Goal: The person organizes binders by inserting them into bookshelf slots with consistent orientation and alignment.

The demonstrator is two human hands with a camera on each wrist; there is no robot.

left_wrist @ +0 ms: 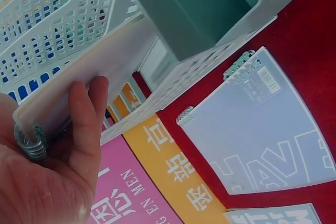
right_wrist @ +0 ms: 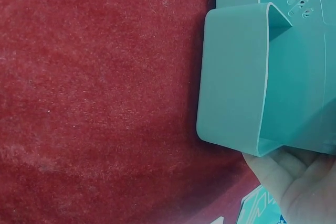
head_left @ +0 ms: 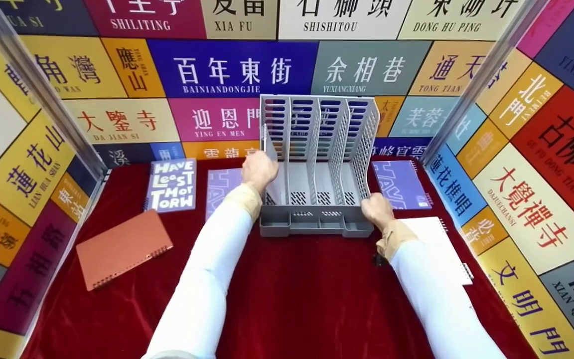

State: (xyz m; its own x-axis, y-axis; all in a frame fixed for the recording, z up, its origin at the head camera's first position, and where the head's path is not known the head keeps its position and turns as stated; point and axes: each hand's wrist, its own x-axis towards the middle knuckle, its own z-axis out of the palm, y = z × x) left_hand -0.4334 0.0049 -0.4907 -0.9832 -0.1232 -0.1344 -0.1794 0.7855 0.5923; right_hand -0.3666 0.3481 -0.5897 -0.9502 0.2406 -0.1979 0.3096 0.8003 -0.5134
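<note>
A grey desk file organizer (head_left: pixel 317 226) with several upright slots and a low front tray stands in the middle of the table. My left hand (head_left: pixel 260 170) pinches a thin spiral notebook (left_wrist: pixel 94 61) by its coil-bound edge. The notebook stands upright inside the leftmost slot, against the perforated side wall. In the left wrist view, the fingers (left_wrist: pixel 86 114) lie along its outer face; the thumb is hidden behind it. At the organizer's front right corner, my right hand (head_left: pixel 377 210) grips the side of the tray, its fingertips partly hidden.
To the left lie a purple lettered notebook (head_left: pixel 171 184) and a reddish-brown spiral notebook (head_left: pixel 125 249). Another purple notebook (head_left: pixel 219 187) is partly behind my left arm. On the right are a purple notebook (head_left: pixel 401 184) and a white one (head_left: pixel 431 249). Sign-printed panels surround the red cloth (head_left: pixel 312 299).
</note>
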